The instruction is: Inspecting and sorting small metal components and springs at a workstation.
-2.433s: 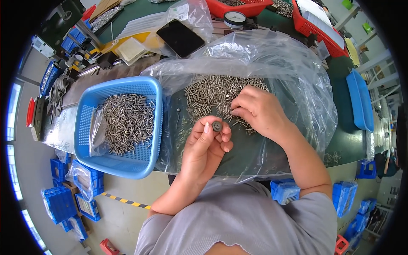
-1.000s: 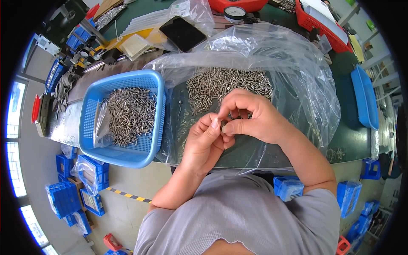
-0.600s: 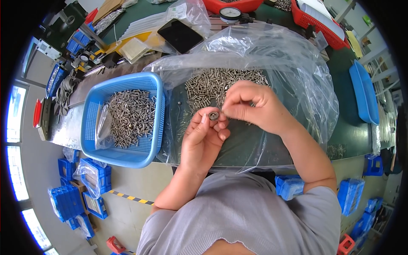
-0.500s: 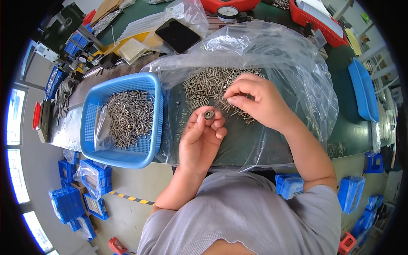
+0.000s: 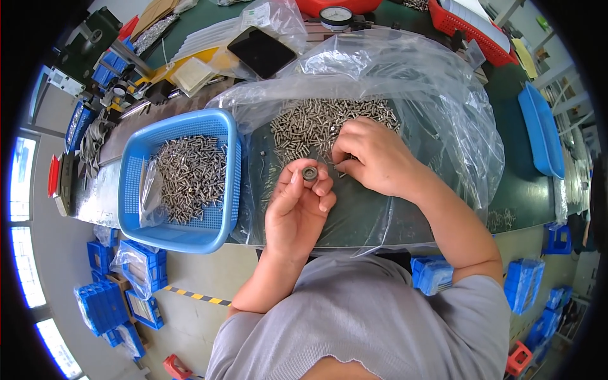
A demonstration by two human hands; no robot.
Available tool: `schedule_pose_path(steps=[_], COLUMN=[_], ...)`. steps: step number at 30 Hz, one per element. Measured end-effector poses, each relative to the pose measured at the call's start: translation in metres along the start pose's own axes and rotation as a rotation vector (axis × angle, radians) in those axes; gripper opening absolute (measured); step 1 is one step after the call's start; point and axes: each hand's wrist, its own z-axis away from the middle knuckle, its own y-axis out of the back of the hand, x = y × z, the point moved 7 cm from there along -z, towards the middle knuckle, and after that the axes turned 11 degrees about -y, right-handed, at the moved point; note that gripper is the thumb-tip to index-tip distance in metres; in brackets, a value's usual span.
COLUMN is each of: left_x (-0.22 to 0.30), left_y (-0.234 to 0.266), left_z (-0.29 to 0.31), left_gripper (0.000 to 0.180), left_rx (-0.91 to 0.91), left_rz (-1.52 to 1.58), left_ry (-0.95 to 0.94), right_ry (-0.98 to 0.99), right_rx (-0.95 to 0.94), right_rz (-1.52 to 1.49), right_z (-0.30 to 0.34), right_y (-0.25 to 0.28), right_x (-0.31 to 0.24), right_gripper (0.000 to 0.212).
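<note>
Palm up, my left hand point(image 5: 294, 206) pinches a small round metal ring point(image 5: 310, 173) between thumb and fingertips, its bore facing up. My right hand point(image 5: 377, 158) is at the near edge of a heap of small metal pins point(image 5: 301, 123), fingers curled and thumb close to the index finger. Whatever lies between those fingertips is too small to make out. The pins lie on a clear plastic sheet point(image 5: 443, 101) spread over the green table. To the left stands a blue plastic basket point(image 5: 235, 183), with many similar pins and a clear bag point(image 5: 152, 193) in it.
A black phone point(image 5: 261, 52) and a dial gauge point(image 5: 335, 18) lie beyond the sheet. Red baskets point(image 5: 443, 28) stand at the back right, a blue tray point(image 5: 539, 130) at the far right edge. Blue crates point(image 5: 101, 310) are stacked on the floor at left.
My right hand has come down and slightly nearer to me, from above the heap to its near edge. The left hand keeps the ring in nearly the same place.
</note>
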Motion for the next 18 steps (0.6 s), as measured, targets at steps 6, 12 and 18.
schedule_pose_path(steps=[6, 12, 18], left_x=[-0.002, -0.005, -0.007], left_y=[0.0, 0.0, 0.003], left_z=[0.001, 0.003, 0.003], left_gripper=[0.02, 0.017, 0.015], left_rx=[0.023, 0.033, 0.046], left_rz=[-0.077, -0.153, -0.18], left_ry=[0.013, 0.055, 0.082], right_ry=[-0.249, -0.332, -0.358], right_rx=[-0.096, -0.318, -0.363], right_rz=[-0.496, -1.015, -1.03], right_z=[-0.001, 0.005, 0.006], right_y=[0.01, -0.006, -0.016], right_x=[0.009, -0.001, -0.002], right_gripper=[0.011, 0.009, 0.009])
